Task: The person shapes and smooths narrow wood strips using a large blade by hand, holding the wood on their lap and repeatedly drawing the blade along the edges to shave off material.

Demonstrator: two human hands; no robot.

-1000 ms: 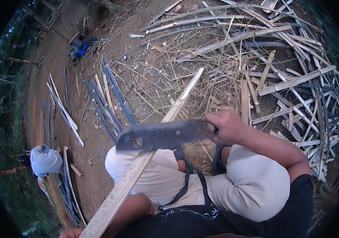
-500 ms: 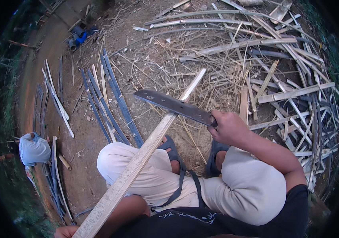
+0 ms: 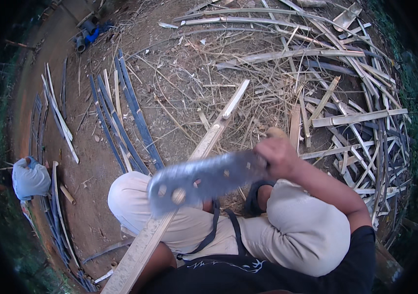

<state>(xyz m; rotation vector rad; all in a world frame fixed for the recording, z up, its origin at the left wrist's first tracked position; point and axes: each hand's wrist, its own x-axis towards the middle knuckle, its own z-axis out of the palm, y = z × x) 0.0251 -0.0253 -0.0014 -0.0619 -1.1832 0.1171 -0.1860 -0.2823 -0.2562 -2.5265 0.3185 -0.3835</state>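
Observation:
My right hand [image 3: 278, 156] is closed round the handle of a broad machete [image 3: 219, 174] with several holes in its blade. The blade's flat face shows, blurred by motion, and it passes over a long pale bamboo strip [image 3: 210, 139]. Whether they touch I cannot tell. The strip slants from the lower left across my left thigh to the ground ahead, with a stepped cut near its far end. My left forearm [image 3: 156, 262] lies beside the strip's near end; the left hand is outside the picture.
Split bamboo pieces [image 3: 360, 117] lie heaped at the right. Fine shavings [image 3: 189, 93] cover the ground ahead. Dark bamboo strips [image 3: 133, 105] lie left of centre. At the far left a person [image 3: 31, 179] is bent down near more strips. Dark tubes [image 3: 86, 36] lie at the upper left.
The machete has come nearer to me along the bamboo strip and turned its flat face up. A stepped cut now shows near the strip's far end. My left hand has left the picture.

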